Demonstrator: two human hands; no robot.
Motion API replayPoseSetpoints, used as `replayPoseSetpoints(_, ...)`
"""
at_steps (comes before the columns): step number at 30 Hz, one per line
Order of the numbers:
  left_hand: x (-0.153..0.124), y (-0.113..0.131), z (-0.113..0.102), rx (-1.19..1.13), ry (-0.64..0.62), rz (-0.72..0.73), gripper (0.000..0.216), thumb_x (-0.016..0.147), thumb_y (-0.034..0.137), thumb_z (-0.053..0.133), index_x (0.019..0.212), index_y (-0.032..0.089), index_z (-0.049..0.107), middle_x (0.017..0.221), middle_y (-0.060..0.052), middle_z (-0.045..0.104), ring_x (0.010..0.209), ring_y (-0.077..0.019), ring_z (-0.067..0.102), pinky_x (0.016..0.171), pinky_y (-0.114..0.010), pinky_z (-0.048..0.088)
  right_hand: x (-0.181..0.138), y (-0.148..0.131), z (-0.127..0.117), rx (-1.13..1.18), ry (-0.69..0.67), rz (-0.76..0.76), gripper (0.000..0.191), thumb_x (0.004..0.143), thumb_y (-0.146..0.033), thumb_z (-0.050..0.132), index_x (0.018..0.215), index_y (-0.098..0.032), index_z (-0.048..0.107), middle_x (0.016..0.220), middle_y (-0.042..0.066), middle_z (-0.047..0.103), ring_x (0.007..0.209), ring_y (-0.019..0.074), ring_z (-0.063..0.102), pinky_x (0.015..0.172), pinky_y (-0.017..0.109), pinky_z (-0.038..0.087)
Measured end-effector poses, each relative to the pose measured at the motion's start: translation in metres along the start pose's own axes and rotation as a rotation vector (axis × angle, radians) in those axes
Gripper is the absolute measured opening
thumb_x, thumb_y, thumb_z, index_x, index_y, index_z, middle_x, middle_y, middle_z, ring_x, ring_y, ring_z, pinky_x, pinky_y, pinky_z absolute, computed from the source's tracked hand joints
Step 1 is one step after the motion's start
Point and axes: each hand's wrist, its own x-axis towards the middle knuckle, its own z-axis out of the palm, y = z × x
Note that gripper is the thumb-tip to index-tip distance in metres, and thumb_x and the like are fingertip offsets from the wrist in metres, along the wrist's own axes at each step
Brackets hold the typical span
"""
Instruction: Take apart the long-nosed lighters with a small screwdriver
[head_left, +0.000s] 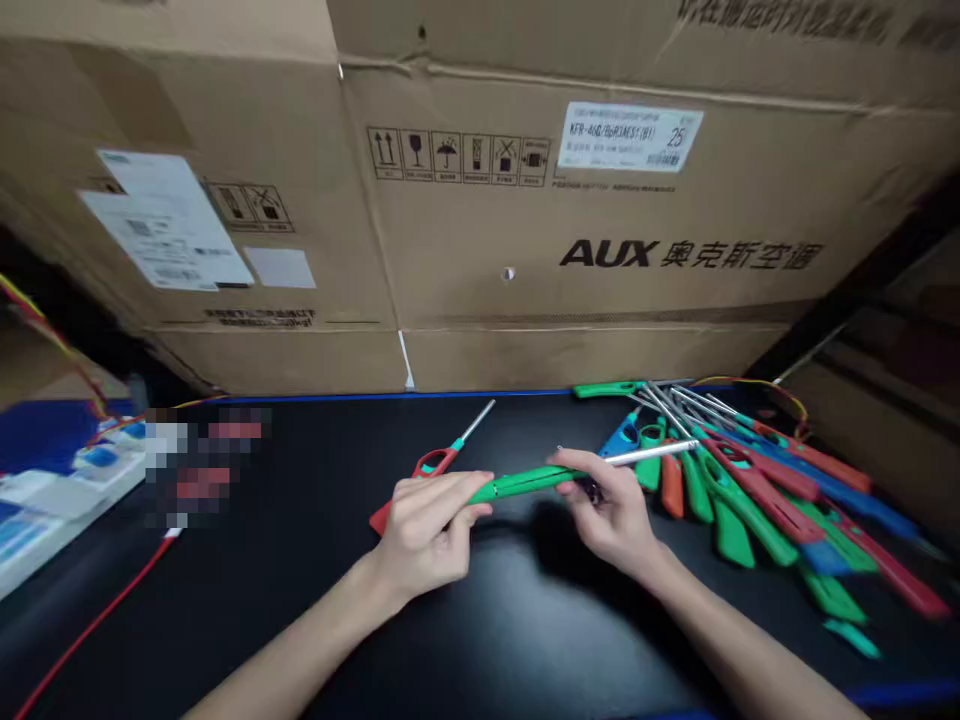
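Note:
A green long-nosed lighter (pixel 525 483) with a metal tube is held level above the black table (pixel 300 560), its tube pointing right. My left hand (pixel 427 530) is closed round the handle end. My right hand (pixel 611 505) pinches the lighter where the green body meets the tube. A red lighter (pixel 431 465) lies on the table just behind my left hand, its tip pointing up and right.
A pile of several green, red and blue lighters (pixel 750 480) lies to the right. Large cardboard boxes (pixel 525 250) wall off the back. A blue-and-white box (pixel 52 490) and a red cable (pixel 97 620) sit at the left.

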Motion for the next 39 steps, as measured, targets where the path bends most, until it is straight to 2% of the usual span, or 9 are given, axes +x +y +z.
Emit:
replayPoseSetpoints(5, 0.006, 0.004, -0.005, -0.198, -0.031, -0.243, 0.022, 0.082, 0.013, 0.077, 0.104, 0.018, 0.077, 0.093, -0.004, 0.081, 0.080, -0.0160, 0.078, 0.079, -0.021, 0.062, -0.001, 0.003, 0.002, 0.037, 0.063, 0.097, 0.016, 0.096, -0.016, 0.059, 0.108, -0.021, 0.068, 0.082, 0.001, 0.070, 0.058, 0.0096, 0.058, 0.055, 0.019, 0.047)
replayPoseSetpoints(9, 0.013, 0.009, -0.010, -0.521, 0.023, -0.537, 0.017, 0.084, 0.026, 0.080, 0.100, 0.019, 0.078, 0.098, -0.007, 0.078, 0.084, -0.0179, 0.076, 0.073, -0.024, 0.063, -0.005, 0.002, 0.012, 0.183, 0.077, 0.260, 0.017, 0.098, -0.027, 0.060, 0.112, -0.022, 0.069, 0.072, -0.001, 0.063, 0.048, 0.0085, 0.047, 0.043, 0.020, 0.037)
replayPoseSetpoints(12, 0.018, 0.015, -0.012, -0.676, 0.086, -0.576, 0.021, 0.087, 0.033, 0.077, 0.104, 0.020, 0.077, 0.106, -0.009, 0.077, 0.098, -0.0207, 0.075, 0.085, -0.028, 0.063, -0.007, 0.000, 0.019, 0.252, 0.007, 0.317, 0.022, 0.099, -0.032, 0.061, 0.116, -0.022, 0.071, 0.068, -0.002, 0.059, 0.045, 0.0075, 0.044, 0.041, 0.020, 0.033)
replayPoseSetpoints(15, 0.025, 0.025, -0.015, -0.720, 0.114, -0.494, 0.024, 0.092, 0.035, 0.072, 0.111, 0.021, 0.072, 0.113, -0.009, 0.077, 0.118, -0.0245, 0.069, 0.105, -0.039, 0.057, -0.008, -0.005, 0.021, 0.270, -0.134, 0.315, 0.025, 0.102, -0.032, 0.058, 0.119, -0.022, 0.071, 0.060, -0.004, 0.054, 0.045, 0.0072, 0.041, 0.044, 0.020, 0.032)
replayPoseSetpoints(17, 0.032, 0.033, -0.017, -0.700, 0.105, -0.414, 0.025, 0.096, 0.035, 0.066, 0.117, 0.022, 0.067, 0.109, -0.008, 0.077, 0.112, -0.0241, 0.072, 0.107, -0.046, 0.056, -0.008, -0.009, 0.020, 0.249, -0.196, 0.279, 0.024, 0.101, -0.032, 0.058, 0.118, -0.021, 0.071, 0.060, -0.004, 0.053, 0.048, 0.0074, 0.041, 0.048, 0.020, 0.033)
replayPoseSetpoints(22, 0.053, 0.037, -0.030, -0.379, 0.083, -0.113, 0.027, 0.096, 0.018, 0.062, 0.122, 0.018, 0.063, 0.092, -0.006, 0.073, 0.088, -0.0177, 0.070, 0.080, -0.034, 0.061, -0.012, -0.008, 0.012, 0.273, -0.176, 0.310, 0.026, 0.102, -0.043, 0.052, 0.102, -0.019, 0.062, 0.068, -0.003, 0.047, 0.058, 0.0107, 0.042, 0.055, 0.023, 0.035)
replayPoseSetpoints(26, 0.062, 0.025, -0.039, 0.035, 0.023, 0.157, 0.026, 0.089, 0.011, 0.063, 0.115, 0.017, 0.067, 0.093, -0.008, 0.072, 0.085, -0.0180, 0.068, 0.075, -0.032, 0.059, -0.012, -0.001, 0.007, 0.410, -0.096, 0.349, 0.035, 0.106, -0.045, 0.034, 0.088, -0.019, 0.051, 0.076, 0.000, 0.046, 0.067, 0.0139, 0.042, 0.062, 0.027, 0.037)
replayPoseSetpoints(34, 0.039, -0.007, -0.029, 0.290, -0.024, 0.277, 0.029, 0.089, 0.007, 0.058, 0.110, 0.022, 0.071, 0.097, -0.005, 0.076, 0.090, -0.0178, 0.070, 0.085, -0.036, 0.061, 0.000, -0.007, 0.003, 0.325, -0.044, 0.254, 0.015, 0.104, -0.029, 0.054, 0.107, -0.022, 0.067, 0.100, 0.006, 0.054, 0.090, 0.0164, 0.056, 0.076, 0.028, 0.048)
replayPoseSetpoints(39, 0.027, -0.017, -0.031, 0.299, -0.100, 0.302, 0.035, 0.087, 0.013, 0.071, 0.120, 0.025, 0.069, 0.103, -0.003, 0.080, 0.089, -0.0171, 0.072, 0.082, -0.031, 0.059, -0.002, -0.008, 0.006, 0.484, 0.004, 0.282, 0.014, 0.100, -0.024, 0.063, 0.112, -0.026, 0.069, 0.094, 0.003, 0.058, 0.077, 0.0123, 0.064, 0.069, 0.025, 0.056)
